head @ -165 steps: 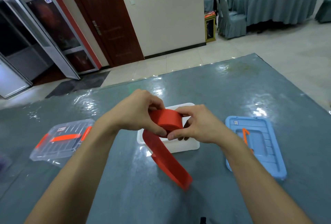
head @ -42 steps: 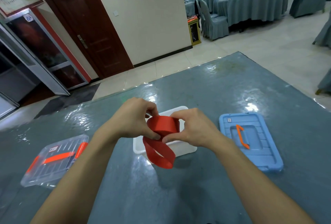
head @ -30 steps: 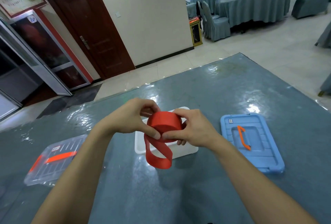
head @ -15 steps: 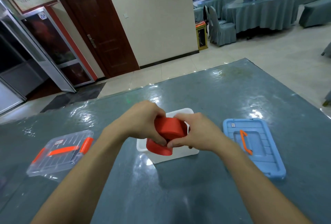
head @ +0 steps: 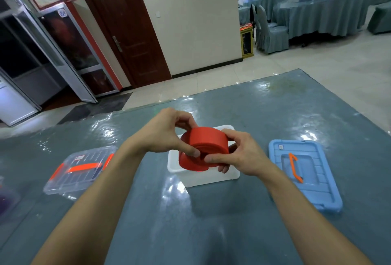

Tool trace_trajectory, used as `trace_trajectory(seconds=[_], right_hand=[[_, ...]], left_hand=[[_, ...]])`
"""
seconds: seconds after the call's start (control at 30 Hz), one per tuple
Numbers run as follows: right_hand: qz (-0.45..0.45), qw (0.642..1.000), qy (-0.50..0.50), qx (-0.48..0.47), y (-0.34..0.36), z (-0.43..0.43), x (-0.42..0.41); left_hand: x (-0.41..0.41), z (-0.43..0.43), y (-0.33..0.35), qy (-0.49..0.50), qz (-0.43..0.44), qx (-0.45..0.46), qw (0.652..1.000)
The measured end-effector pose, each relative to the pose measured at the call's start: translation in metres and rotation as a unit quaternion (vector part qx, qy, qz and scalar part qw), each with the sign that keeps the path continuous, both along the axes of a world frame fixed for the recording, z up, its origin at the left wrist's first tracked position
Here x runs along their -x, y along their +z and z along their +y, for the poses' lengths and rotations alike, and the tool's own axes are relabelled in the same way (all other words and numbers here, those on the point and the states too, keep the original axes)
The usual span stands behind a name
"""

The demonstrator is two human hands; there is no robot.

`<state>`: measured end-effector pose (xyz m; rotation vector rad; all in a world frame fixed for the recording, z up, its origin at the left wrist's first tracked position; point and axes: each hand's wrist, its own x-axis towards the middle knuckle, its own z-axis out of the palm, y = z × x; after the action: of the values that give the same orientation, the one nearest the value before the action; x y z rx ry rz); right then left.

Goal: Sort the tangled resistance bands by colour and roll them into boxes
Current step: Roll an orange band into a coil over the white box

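Above one white box [head: 211, 180], my left hand [head: 163, 135] and right hand [head: 243, 154] gripped one rolled red band [head: 208, 140], between one clear lid [head: 80, 172] and one blue lid [head: 306, 188].

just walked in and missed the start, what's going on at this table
A person is rolling a wide red rubber resistance band into a coil. The left hand and right hand both pinch the coil, which is held just above an open white plastic box on the glossy grey-blue table. It is not yet in the box. A clear plastic lid with orange fittings lies to the left and a blue plastic lid with an orange handle to the right.
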<state>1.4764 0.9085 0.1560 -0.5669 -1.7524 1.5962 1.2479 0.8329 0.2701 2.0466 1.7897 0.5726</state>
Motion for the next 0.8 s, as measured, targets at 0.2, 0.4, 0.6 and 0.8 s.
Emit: trace_trajectory(seconds=[0.2, 0.4, 0.6, 0.8], right_hand=[[0.090, 0.994, -0.020, 0.061, 0.004, 0.003, 0.004], [-0.111, 0.993, -0.013, -0.046, 0.001, 0.007, -0.005], [-0.219, 0.959, -0.042, -0.173, -0.015, -0.009, 0.010], [-0.189, 0.976, -0.014, -0.110, -0.023, -0.015, 0.024]], left_hand=[[0.007, -0.008, -0.021, 0.036, -0.120, 0.016, 0.992], [0.005, -0.009, -0.035, 0.070, 0.013, 0.015, 0.997], [-0.008, -0.003, -0.037, 0.031, 0.253, 0.018, 0.967], [0.010, -0.009, -0.036, 0.027, 0.244, 0.044, 0.968]])
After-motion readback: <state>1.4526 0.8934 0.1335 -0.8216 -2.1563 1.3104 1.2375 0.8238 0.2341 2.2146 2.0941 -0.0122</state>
